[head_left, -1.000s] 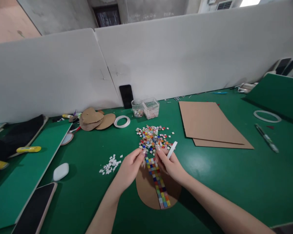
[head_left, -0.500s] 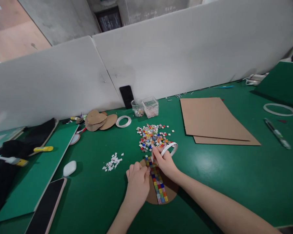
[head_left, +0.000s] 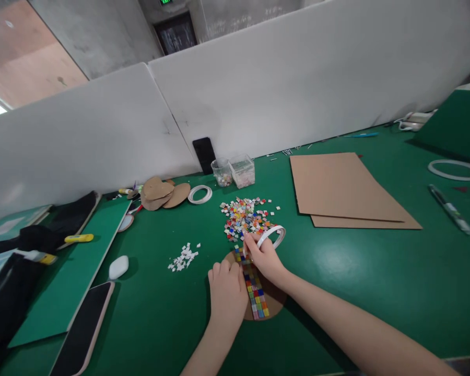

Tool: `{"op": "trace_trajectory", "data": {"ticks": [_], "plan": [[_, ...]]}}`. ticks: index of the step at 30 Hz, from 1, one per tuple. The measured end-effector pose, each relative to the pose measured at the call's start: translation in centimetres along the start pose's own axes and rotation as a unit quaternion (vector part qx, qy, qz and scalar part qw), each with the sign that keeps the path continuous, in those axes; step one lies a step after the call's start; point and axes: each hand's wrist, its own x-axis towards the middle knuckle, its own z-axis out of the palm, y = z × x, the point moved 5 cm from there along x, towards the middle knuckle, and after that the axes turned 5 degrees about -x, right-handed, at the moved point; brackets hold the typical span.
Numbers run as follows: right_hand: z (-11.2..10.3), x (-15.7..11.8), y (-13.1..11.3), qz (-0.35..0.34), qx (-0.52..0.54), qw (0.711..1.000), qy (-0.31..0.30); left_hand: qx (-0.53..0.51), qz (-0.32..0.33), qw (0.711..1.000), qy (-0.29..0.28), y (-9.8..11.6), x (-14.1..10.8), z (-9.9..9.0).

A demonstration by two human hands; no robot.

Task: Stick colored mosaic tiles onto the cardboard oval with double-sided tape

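A round brown cardboard disc [head_left: 274, 300] lies on the green table with a strip of coloured mosaic tiles [head_left: 257, 300] running down it. My left hand [head_left: 227, 292] rests on the disc's left edge, its bent fingers close together and pressing on it beside the strip; the thumb tip is hard to see. A roll of white tape [head_left: 282, 237] is in my right hand [head_left: 264, 256], whose fingers are pinched around it over the strip's far end. Just beyond is a heap of loose mosaic tiles [head_left: 245, 215]. White backing scraps [head_left: 183, 258] lie to the left.
Two clear containers [head_left: 243, 172] and a black phone [head_left: 204, 154] stand by the white partition. Cardboard sheets [head_left: 340, 188] lie to the right, near a pen [head_left: 450, 210]. Cardboard pieces [head_left: 178, 195], an earbud case [head_left: 118, 267] and another phone [head_left: 84, 329] are at left.
My left hand has shifted slightly right along the disc, closer to the tile strip. My right hand keeps the tape roll at the strip's far end. The view has turned a little.
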Motion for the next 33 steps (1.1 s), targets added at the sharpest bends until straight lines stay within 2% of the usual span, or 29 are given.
{"op": "trace_trajectory", "data": {"ticks": [4,7,10,13,19,26,29,33], "plan": [[0.1,-0.1,0.1,-0.003,-0.012,1.000,0.000,0.021,0.025,0.999,0.023,0.4,-0.1,0.1],[0.0,-0.1,0.0,-0.004,-0.015,1.000,-0.002,0.007,0.031,0.999,0.021,-0.1,0.1,0.2],[-0.1,-0.2,0.0,0.004,-0.010,1.000,0.000,-0.020,0.008,0.999,0.024,-1.2,0.2,-0.2],[-0.2,-0.2,-0.1,0.007,-0.010,1.000,0.001,0.005,-0.006,0.999,0.047,-1.9,0.2,-0.7],[-0.1,-0.1,-0.2,-0.001,0.000,1.000,0.009,0.058,0.039,0.997,0.034,-0.8,0.3,-0.2],[0.0,-0.1,-0.1,0.004,0.006,1.000,0.000,0.044,0.045,0.997,0.034,-0.7,0.6,0.2],[-0.1,-0.1,-0.2,0.012,0.035,0.999,0.002,0.003,0.039,0.998,0.048,-1.0,0.5,0.1],[-0.6,0.3,-1.1,0.021,0.084,0.996,0.004,-0.148,-0.030,0.986,0.075,-2.4,0.6,-0.6]]}}
